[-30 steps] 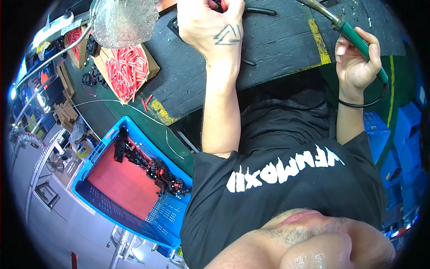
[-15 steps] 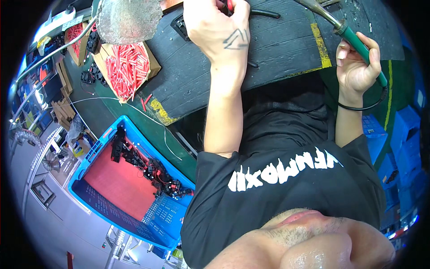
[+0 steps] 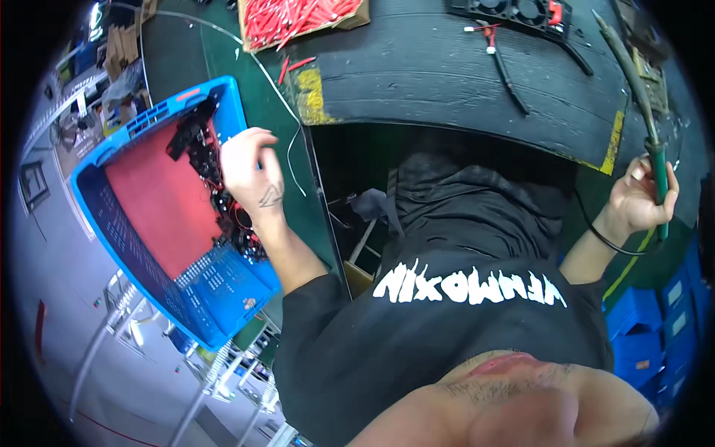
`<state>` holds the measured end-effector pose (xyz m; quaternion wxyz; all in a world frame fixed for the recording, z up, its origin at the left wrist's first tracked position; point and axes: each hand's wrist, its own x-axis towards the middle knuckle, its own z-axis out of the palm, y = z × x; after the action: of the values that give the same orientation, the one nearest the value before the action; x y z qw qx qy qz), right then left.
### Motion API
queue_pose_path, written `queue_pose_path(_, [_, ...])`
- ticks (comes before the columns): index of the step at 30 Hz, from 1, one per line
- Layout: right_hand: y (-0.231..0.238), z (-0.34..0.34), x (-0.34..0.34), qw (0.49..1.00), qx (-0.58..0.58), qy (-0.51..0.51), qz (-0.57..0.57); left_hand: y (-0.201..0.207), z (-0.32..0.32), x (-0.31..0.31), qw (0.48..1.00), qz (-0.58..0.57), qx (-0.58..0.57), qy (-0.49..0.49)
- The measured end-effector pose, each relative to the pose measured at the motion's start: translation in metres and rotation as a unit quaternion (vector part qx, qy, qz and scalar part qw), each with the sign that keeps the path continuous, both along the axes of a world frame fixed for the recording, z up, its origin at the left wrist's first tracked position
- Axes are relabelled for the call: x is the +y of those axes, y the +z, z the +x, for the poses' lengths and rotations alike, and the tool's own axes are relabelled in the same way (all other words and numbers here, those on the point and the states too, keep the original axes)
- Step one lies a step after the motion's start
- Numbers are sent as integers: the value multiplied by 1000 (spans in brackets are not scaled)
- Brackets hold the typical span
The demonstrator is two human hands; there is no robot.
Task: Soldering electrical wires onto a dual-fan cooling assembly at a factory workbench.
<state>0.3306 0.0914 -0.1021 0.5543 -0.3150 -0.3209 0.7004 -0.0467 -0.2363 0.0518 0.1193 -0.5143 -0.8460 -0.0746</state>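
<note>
My left hand [image 3: 252, 170], a little blurred, is over the right edge of a blue crate [image 3: 237, 104]; its fingers are loosely bent and apart, with nothing visible between them. Inside the crate, black fan assemblies with wires [image 3: 202, 160] lie along the side nearest that hand, partly hidden by it. My right hand [image 3: 640, 197] is closed around the green handle of a soldering iron [image 3: 658, 167], whose tip points up and away over the right end of the bench. On the bench [image 3: 417, 82] sits a black twin-fan unit [image 3: 521, 10] with red and black leads near it.
A cardboard box of red tubes [image 3: 298, 22] stands at the bench's far left, with a few loose red tubes [image 3: 292, 67] beside it. Blue bins [image 3: 640, 335] are stacked at right. The iron's black cord [image 3: 596, 232] hangs by my right wrist. A thin white cable [image 3: 268, 78] runs near the crate.
My left hand has left the bench, where it gripped something red and black, and has swung left to the crate. The view has shifted; my right hand still holds the soldering iron.
</note>
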Motion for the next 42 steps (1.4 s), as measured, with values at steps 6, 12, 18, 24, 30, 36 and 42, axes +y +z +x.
queue_pose_path(6, [3,-7,7,999,-29,-38,-26,-17,1,-21,984,-147,-75,-64])
queue_pose_path(12, [40,-35,-7,995,-62,-47,-56,12,-21,-23,940,-289,-93,-157])
queue_pose_path(18, [34,-29,-11,998,11,-43,-34,16,-25,-27,921,-291,-114,-232])
queue_pose_path(24, [40,-31,-20,998,27,-47,-7,-19,-52,-8,923,5,-249,-292])
queue_pose_path(30, [41,-30,-20,998,49,-22,-16,-13,3,53,811,55,-577,-81])
queue_pose_path(36, [35,-30,-16,997,65,-20,-27,-32,36,132,850,186,-475,-129])
queue_pose_path(42, [56,-20,-24,999,39,-32,6,-24,52,185,803,292,-509,-104])
